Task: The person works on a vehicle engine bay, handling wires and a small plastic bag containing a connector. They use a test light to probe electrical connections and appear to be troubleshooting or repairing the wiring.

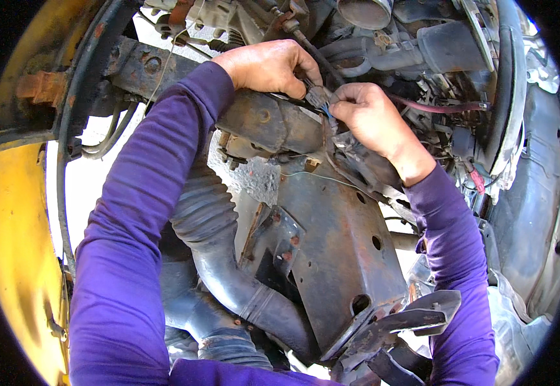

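Observation:
Both my arms, in purple sleeves, reach up into the greasy underside or engine bay of a vehicle. A small grey wiring connector (319, 98) sits between my two hands. My left hand (270, 67) bends over it from the left, thumb and fingers closed on its upper end. From the right, my right hand (371, 119) pinches its lower end, where a bit of blue (327, 110) shows. Thin wires (327, 138) hang below the connector toward the metal frame. My fingers hide part of the connector, so I cannot tell whether its halves are joined.
Under my hands lies a dark steel crossmember (261, 122), above a wide metal plate (335, 238) with holes. A ribbed black hose (206, 206) curves along my left forearm. Yellow bodywork (16, 244) borders the left. A reddish hose (438, 106) and loose wiring (476, 177) lie to the right.

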Demonstrator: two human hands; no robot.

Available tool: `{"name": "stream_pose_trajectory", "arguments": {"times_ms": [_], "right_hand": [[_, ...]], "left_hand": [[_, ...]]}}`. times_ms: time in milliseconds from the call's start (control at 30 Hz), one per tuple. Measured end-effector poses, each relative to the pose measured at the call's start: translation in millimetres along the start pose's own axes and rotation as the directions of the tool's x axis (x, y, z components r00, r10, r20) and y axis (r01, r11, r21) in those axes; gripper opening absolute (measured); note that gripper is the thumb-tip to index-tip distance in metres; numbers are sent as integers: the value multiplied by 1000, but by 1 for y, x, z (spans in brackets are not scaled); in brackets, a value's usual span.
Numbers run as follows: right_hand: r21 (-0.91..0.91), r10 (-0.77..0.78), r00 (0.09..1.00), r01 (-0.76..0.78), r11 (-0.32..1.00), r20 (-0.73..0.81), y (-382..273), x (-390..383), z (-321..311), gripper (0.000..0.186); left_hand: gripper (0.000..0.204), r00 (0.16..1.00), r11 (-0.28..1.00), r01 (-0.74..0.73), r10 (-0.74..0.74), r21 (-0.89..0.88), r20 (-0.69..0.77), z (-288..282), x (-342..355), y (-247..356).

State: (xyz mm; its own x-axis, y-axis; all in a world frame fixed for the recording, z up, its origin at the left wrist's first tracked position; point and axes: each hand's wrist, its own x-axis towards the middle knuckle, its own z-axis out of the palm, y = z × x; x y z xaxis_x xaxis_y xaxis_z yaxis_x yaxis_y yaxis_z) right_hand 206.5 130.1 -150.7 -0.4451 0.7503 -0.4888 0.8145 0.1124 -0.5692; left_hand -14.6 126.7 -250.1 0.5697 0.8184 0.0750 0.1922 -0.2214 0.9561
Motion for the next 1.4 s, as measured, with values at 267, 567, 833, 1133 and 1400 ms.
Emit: {"name": "stream_pose_trajectory", "arguments": {"times_ms": [267,567,833,1133,1400], "right_hand": [[-464,-258,953,158,872,-160,-5,-7,12,19],[-142,-145,986,133,981,-78,3,-5,4,26],[-355,-137,987,98,930,-86,-3,-1,12,28],[-378,-141,988,105,920,-68,5,5,9,34],[-136,-194,910,154,979,-367,9,7,19,34]], "left_hand": [[37,997,999,26,-24,-23,72,-5,-1,7],[41,995,996,90,-90,6,45,-4,-5,10],[39,990,994,112,-110,-19,84,-5,-4,15],[38,996,997,62,-66,49,67,-2,2,10],[33,855,863,53,220,502,-469,18,-25,26]]}}
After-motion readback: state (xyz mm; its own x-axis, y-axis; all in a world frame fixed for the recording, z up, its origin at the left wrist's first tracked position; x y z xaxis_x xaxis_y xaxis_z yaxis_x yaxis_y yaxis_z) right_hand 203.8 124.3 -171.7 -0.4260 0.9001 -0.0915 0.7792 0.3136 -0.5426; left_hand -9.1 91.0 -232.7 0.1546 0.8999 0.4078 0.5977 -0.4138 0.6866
